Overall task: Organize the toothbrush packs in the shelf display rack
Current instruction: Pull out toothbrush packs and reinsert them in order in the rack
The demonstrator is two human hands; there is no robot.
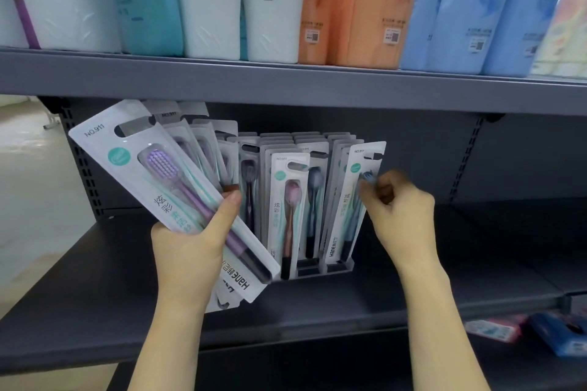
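My left hand [193, 241] grips a fanned stack of toothbrush packs [165, 181], tilted left, with a purple toothbrush pack on top. A grey display rack [336, 267] stands on the dark shelf [95, 289] and holds several upright packs in rows; a pink brush pack [287, 209] stands at the front. My right hand [400, 209] has its fingers curled at the right edge of the front-right pack [352, 200], a blue brush pack leaning slightly right in the rack. The fingertips pinch that pack near the brush head.
The shelf above carries tall bottles: white [209, 0], teal, orange [359, 3] and light blue [470, 6]. To the right of the rack the shelf surface is bare. Blue and red packets [552, 332] lie on a lower level at the bottom right.
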